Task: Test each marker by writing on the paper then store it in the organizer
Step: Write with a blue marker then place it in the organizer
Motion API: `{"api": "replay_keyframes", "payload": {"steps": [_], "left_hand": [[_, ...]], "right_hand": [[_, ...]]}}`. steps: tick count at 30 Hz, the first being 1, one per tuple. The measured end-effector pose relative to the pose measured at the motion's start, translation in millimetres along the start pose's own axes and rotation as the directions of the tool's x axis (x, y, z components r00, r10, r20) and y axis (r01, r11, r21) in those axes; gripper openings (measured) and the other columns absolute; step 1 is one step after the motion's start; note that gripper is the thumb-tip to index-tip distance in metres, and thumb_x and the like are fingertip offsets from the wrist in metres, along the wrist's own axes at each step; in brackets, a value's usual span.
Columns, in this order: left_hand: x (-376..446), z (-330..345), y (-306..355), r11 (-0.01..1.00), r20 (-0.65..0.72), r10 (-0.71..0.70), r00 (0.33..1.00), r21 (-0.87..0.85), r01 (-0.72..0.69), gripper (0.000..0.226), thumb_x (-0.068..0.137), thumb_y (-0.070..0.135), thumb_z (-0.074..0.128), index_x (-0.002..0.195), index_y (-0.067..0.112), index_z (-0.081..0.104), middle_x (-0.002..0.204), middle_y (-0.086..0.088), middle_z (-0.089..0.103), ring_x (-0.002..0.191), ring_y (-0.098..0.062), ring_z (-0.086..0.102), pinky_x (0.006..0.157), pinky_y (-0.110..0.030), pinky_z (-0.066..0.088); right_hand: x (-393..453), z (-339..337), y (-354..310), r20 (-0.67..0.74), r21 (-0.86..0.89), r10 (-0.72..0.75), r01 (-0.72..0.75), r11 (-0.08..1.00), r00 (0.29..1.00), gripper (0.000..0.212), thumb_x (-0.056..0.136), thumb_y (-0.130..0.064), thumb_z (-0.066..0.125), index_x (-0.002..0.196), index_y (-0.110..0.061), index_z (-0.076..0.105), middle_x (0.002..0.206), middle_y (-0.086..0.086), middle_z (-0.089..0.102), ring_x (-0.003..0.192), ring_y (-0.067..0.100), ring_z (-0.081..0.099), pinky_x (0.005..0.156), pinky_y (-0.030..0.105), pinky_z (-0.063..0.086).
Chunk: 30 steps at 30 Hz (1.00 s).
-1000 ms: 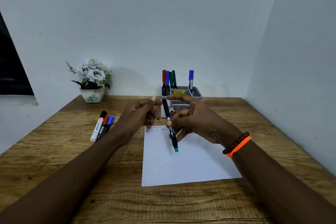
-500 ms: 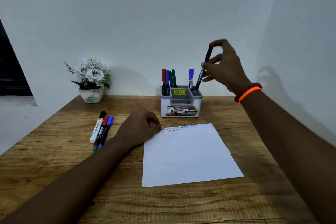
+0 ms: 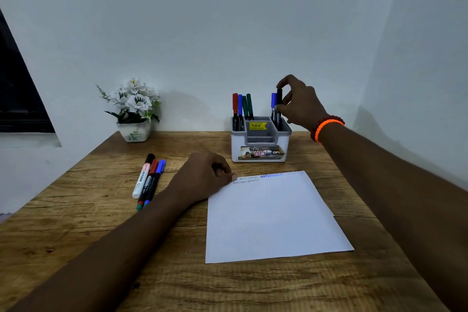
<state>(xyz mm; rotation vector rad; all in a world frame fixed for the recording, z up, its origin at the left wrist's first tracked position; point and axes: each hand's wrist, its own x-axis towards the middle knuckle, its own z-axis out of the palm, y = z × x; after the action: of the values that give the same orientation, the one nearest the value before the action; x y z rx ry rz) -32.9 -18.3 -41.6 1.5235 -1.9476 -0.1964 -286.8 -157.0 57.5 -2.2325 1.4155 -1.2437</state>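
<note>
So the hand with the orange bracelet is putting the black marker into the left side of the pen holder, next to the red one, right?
Not quite. The head view shows the right hand putting the black marker into the right side of the pen holder, next to the blue marker. The red marker stands on the left side.

Black-capped marker (image 3: 279, 106) standing upright in right compartment of white-and-grey organizer (image 3: 260, 144) at 12 o'clock of scribbled white paper (image 3: 273, 218), three markers (image 3: 149, 180) lying side by side at 9 o'clock.
</note>
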Motion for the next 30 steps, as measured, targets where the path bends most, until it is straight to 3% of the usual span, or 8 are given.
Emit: {"api": "replay_keyframes", "payload": {"steps": [6,9,12,15,19,23,26,30], "left_hand": [[0,-1,1,1.000,0.016,0.003,1.000,-0.007,-0.003,0.019,0.082,0.039,0.084,0.091,0.023,0.083,0.080,0.009,0.073,0.072,-0.004,0.064,0.059,-0.011,0.041],[0,-1,1,1.000,0.017,0.009,1.000,-0.001,-0.009,0.020,0.082,0.041,0.084,0.091,0.023,0.082,0.081,0.010,0.074,0.073,-0.004,0.064,0.059,-0.013,0.042],[-1,-1,3,1.000,0.015,0.010,1.000,0.009,-0.010,0.019,0.083,0.041,0.083,0.091,0.023,0.082,0.082,0.010,0.074,0.073,-0.004,0.064,0.060,-0.014,0.043],[-2,-2,6,1.000,0.017,0.006,1.000,0.019,-0.006,0.018,0.084,0.039,0.083,0.092,0.022,0.082,0.083,0.010,0.073,0.073,-0.004,0.064,0.060,-0.013,0.042],[-6,-4,11,1.000,0.013,0.007,1.000,0.029,-0.007,0.013,0.087,0.031,0.081,0.094,0.020,0.081,0.085,0.009,0.073,0.073,-0.003,0.061,0.060,-0.011,0.039],[-8,-6,13,0.999,0.023,-0.012,1.000,0.034,0.012,0.012,0.088,0.031,0.080,0.093,0.020,0.081,0.085,0.009,0.073,0.075,-0.005,0.063,0.065,-0.023,0.048],[-9,-13,16,0.994,-0.009,-0.040,0.999,0.101,0.041,0.013,0.090,0.032,0.077,0.096,0.021,0.079,0.087,0.011,0.069,0.080,-0.006,0.061,0.071,-0.029,0.054],[-11,-41,2,0.926,-0.176,-0.189,0.966,0.296,0.235,0.012,0.085,0.034,0.077,0.093,0.026,0.073,0.093,0.008,0.068,0.091,-0.014,0.065,0.072,-0.029,0.045]], "right_hand": [[-3,5,12,-0.009,-0.012,0.017,-0.017,1.000,1.000,0.052,0.090,-0.006,0.078,0.139,-0.016,0.062,0.085,0.009,0.076,0.073,0.016,0.069,0.084,0.055,0.064],[-9,-3,8,-0.083,-0.076,0.006,-0.012,0.997,0.997,0.062,0.090,-0.016,0.081,0.148,-0.018,0.059,0.103,0.011,0.072,0.089,0.023,0.065,0.090,0.038,0.055],[-36,-8,-16,-0.166,-0.067,0.012,-0.023,0.998,0.986,0.031,0.089,-0.018,0.080,0.120,-0.014,0.074,0.089,0.003,0.071,0.079,0.016,0.065,0.077,0.025,0.044],[-84,-1,-45,0.071,-0.084,-0.030,0.036,0.996,0.997,0.006,0.090,-0.023,0.080,0.088,-0.017,0.079,0.072,-0.009,0.066,0.058,-0.002,0.061,0.057,0.013,0.041],[-135,16,-63,0.471,-0.084,-0.108,0.167,0.982,0.876,0.015,0.094,-0.030,0.081,0.094,-0.015,0.079,0.069,-0.012,0.062,0.056,-0.008,0.061,0.049,0.009,0.040],[-142,30,-56,0.509,-0.135,-0.106,0.201,0.970,0.854,0.026,0.094,-0.033,0.080,0.113,-0.016,0.083,0.081,-0.014,0.066,0.067,-0.002,0.058,0.057,0.007,0.041],[-145,33,-51,0.537,-0.113,-0.088,0.175,0.978,0.839,0.025,0.095,-0.030,0.080,0.113,-0.013,0.085,0.089,-0.005,0.079,0.063,-0.003,0.062,0.056,0.006,0.042],[-145,34,-48,0.539,-0.089,-0.062,0.130,0.987,0.840,0.022,0.095,-0.028,0.079,0.110,-0.013,0.086,0.073,-0.018,0.068,0.061,-0.012,0.063,0.054,0.007,0.042]]}}
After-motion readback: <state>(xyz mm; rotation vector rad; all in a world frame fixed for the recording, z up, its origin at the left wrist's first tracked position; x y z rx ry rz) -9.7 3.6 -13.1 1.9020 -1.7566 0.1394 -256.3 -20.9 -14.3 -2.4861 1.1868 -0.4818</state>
